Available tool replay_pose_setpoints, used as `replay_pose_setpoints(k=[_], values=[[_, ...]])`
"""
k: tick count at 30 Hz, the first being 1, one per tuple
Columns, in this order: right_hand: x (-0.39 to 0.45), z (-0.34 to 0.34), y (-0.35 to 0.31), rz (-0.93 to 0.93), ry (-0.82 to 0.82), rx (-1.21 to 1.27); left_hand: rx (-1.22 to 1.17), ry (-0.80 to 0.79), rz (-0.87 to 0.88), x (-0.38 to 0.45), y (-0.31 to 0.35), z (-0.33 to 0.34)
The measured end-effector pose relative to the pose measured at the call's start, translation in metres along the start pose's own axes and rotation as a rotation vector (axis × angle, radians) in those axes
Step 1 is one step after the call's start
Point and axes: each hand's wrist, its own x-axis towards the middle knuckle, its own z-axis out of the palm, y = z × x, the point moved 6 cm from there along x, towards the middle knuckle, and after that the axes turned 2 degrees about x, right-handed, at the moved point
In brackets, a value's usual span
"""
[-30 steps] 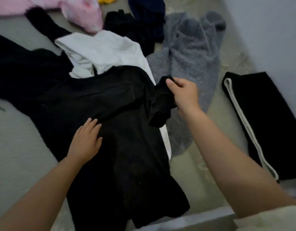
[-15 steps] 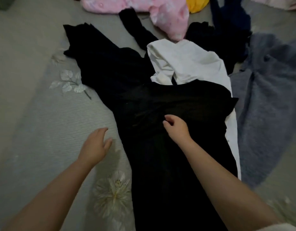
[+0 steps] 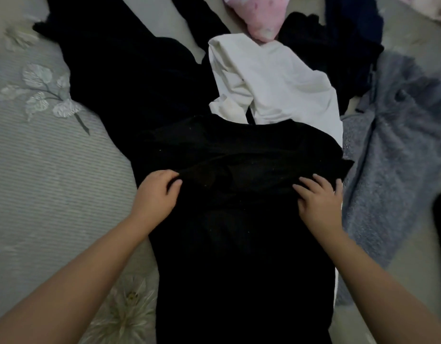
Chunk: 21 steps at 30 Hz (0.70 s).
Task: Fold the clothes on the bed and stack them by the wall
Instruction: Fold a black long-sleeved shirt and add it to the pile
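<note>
On the grey striped bedcover with pale embroidered flowers [image 3: 53,184], seen from the head camera, a long black soft-knit garment [image 3: 239,244] lies flat and lengthwise toward the person, its upper part seemingly doubled over into a band across the chest. The left hand [image 3: 156,194] sits at the garment's left edge with fingers curled, pinching a ridge of the black cloth. The right hand [image 3: 318,197] lies on the right side with fingers spread and nearly straight, pressing the cloth down rather than gripping it. Held this way, one hand probably anchors the fabric while the other draws the fold line taut, so the next fold comes out even.

Beyond the hands, a crumpled white cotton top [image 3: 276,83] lies partly under the black garment's far edge and would likely get dragged along if the fold is lifted carelessly. A fuzzy grey fleece piece [image 3: 393,157] lies just beside it on the right, between the work and the wall side. Further off are a pink printed garment [image 3: 261,16], a dark navy piece [image 3: 350,28] and another black spread of cloth [image 3: 120,78], all unfolded.
</note>
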Motion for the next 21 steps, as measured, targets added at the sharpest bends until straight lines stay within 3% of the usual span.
replay_pose_setpoints(k=[3,6,8,11,15,19,21], values=[[-0.005,-0.013,0.012,-0.157,0.07,0.094,-0.26,0.0,-0.107,0.012,-0.007,-0.021],[-0.023,-0.016,0.022,-0.247,0.031,0.136,-0.308,-0.069,-0.196,0.024,-0.018,-0.031],[-0.033,-0.009,0.023,-0.279,-0.051,0.131,-0.204,-0.154,-0.253,0.03,-0.025,-0.027],[-0.027,-0.007,0.027,-0.219,-0.097,0.24,0.094,-0.242,-0.238,0.027,-0.032,-0.017],[0.023,-0.019,0.057,-0.051,-0.002,0.288,0.245,-0.314,-0.201,0.016,-0.033,-0.002],[0.068,-0.014,0.096,0.1,-0.381,0.084,0.156,-0.316,-0.118,0.016,-0.03,-0.004],[0.078,-0.023,0.1,0.081,-0.366,0.141,0.128,-0.26,-0.1,0.02,-0.028,-0.01]])
